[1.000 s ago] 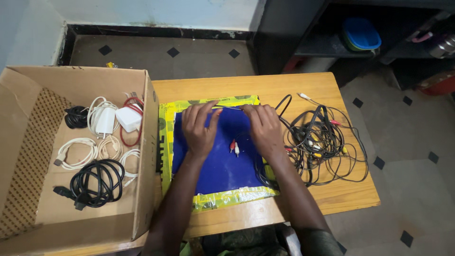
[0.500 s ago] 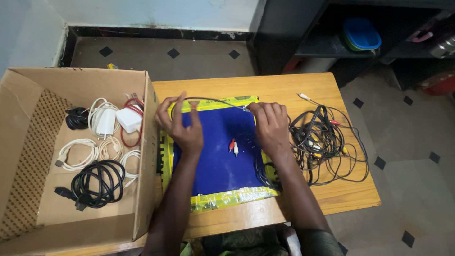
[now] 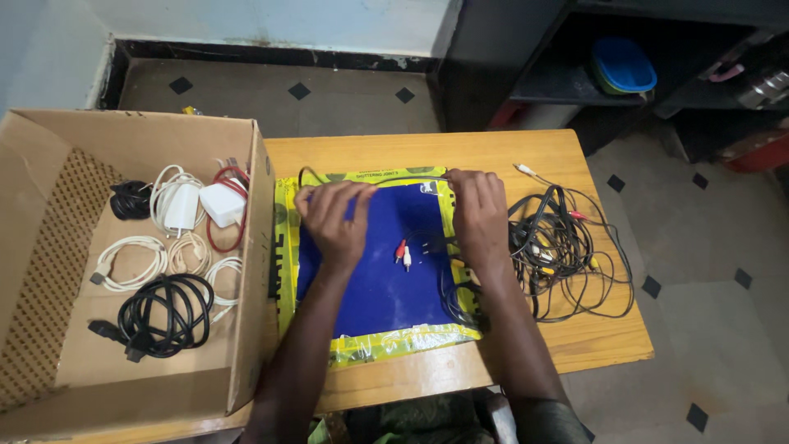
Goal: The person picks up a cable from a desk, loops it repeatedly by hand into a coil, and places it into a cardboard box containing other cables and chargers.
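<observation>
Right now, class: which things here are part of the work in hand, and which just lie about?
In hand: left hand; right hand; black cable; blue mat; tangled cables; cardboard box.
Lying about: blue bowl; dark shelf.

Mat is lying on the wooden table, near its left half. Cardboard box is standing just left of the table, its wall touching the mat's side of the tabletop. Coiled cables and chargers are lying inside the box. Tangle of cables is lying on the table right of the mat. Two small plugs are lying on the mat, between the left hand and right hand. A thin cable is running along the mat's far edge between both hands. Shelf unit is standing behind the table, to the right.
</observation>
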